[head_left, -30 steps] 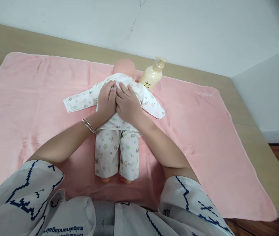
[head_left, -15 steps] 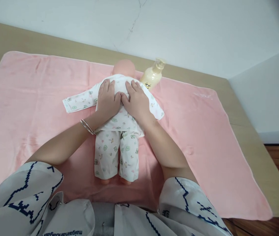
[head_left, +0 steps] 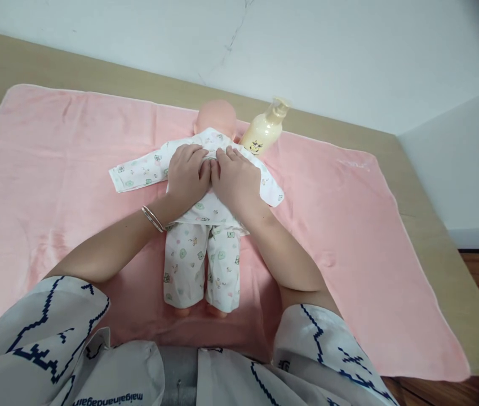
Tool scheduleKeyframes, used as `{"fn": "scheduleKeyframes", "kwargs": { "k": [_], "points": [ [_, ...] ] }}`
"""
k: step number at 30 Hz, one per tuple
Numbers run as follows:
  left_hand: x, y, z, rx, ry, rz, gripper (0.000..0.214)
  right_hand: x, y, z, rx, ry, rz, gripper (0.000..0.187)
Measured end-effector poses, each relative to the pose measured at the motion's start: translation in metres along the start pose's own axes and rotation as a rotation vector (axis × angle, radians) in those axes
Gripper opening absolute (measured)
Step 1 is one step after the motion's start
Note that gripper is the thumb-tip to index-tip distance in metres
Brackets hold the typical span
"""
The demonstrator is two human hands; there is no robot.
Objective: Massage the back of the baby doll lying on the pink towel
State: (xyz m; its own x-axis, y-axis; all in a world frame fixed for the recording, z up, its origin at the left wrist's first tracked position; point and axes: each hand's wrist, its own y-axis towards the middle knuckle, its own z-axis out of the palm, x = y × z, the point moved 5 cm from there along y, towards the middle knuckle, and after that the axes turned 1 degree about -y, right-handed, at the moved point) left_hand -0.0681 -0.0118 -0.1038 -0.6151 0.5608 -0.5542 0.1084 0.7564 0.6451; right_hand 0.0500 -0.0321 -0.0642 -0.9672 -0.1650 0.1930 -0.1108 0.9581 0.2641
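Observation:
A baby doll (head_left: 216,115) lies with the back of its bald head toward me, arms spread. It wears a white printed shirt (head_left: 203,213) and matching trousers (head_left: 184,265). My left hand (head_left: 187,176) rests on the left half of the upper back, fingers bent and closed on the shirt cloth. Beside it my right hand (head_left: 237,179) does the same on the right half. The thumbs lie close together at the middle, and a small fold of cloth rises between the fingertips. The cloth under both palms is hidden.
A pale yellow pump bottle (head_left: 264,131) lies tilted by the doll's head, at its right. Under the doll a pink blanket (head_left: 328,225) covers much of the wooden table (head_left: 429,242). A white wall (head_left: 328,62) runs along the far edge.
My fingers were stretched flat on the doll's upper back. Now they have drawn in and bent, bunching the shirt between them. The view has shifted slightly.

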Motion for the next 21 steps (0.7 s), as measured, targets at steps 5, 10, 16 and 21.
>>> {"fn": "scheduleKeyframes", "kwargs": {
  "k": [5,10,16,21],
  "points": [
    [0.024,0.002,0.012,-0.032,-0.060,-0.114,0.048,-0.015,0.016,0.011,0.066,0.066,-0.077,0.055],
    [0.024,0.007,0.016,0.063,-0.108,-0.033,0.044,-0.019,0.020,0.016,0.052,0.103,-0.155,0.055],
    [0.006,0.000,0.000,0.013,-0.024,-0.028,0.034,-0.001,0.003,0.002,0.024,0.022,-0.007,0.046],
    [0.021,0.002,0.010,0.041,0.021,-0.072,0.045,-0.011,0.012,0.010,0.049,0.055,-0.021,0.056]
  ]
}}
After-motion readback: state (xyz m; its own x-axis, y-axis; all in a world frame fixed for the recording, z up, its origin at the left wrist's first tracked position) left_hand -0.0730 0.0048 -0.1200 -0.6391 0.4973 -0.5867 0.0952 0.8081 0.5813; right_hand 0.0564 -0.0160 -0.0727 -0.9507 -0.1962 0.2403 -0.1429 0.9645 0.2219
